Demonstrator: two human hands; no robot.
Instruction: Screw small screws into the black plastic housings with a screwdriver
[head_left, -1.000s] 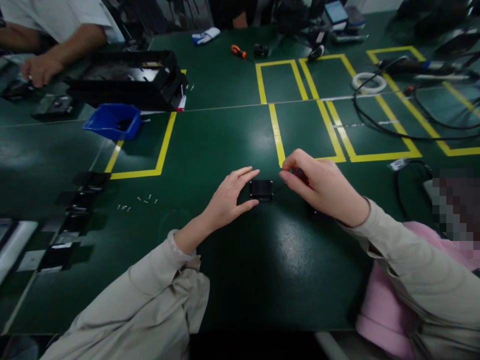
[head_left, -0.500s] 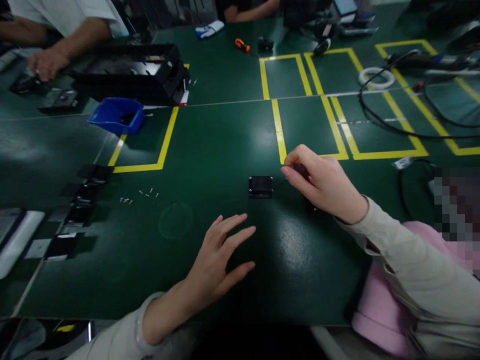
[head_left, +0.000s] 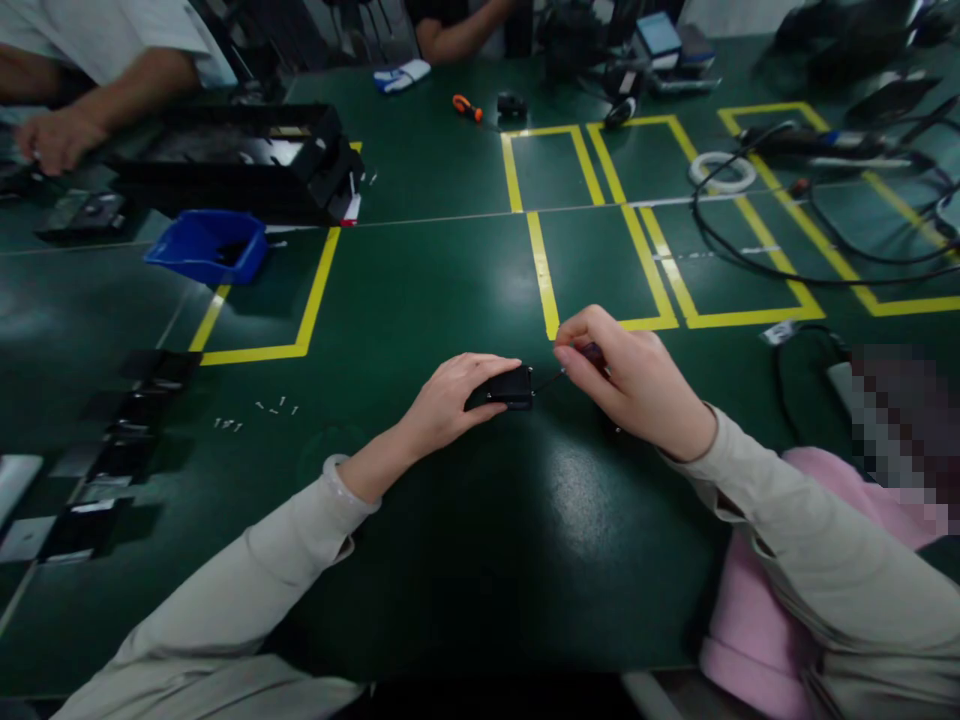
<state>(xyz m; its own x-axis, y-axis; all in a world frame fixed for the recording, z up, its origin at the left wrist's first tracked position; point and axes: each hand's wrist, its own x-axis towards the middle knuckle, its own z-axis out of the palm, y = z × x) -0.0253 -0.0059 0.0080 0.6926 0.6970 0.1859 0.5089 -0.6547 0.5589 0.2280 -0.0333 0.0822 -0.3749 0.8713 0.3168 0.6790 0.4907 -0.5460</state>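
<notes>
A small black box-shaped part (head_left: 512, 386) lies on the green table (head_left: 450, 290) in front of me. My left hand (head_left: 450, 395) is closed around its left side, fingers over the top. My right hand (head_left: 626, 375) is closed in a pinch on a thin dark-handled screwdriver (head_left: 577, 362). The tool's fine tip points left and meets the right edge of the part.
Small screws (head_left: 259, 412) lie scattered to the left, beside a row of flat black parts (head_left: 112, 450). A blue bin (head_left: 206, 245) and a black tray (head_left: 240, 160) stand at the back left, by another person's hand (head_left: 52, 140). Cables (head_left: 787, 250) run across the right.
My left hand, which had drawn back toward me half a second ago, has returned and taken hold of the black part. My right hand stayed in place with the tool.
</notes>
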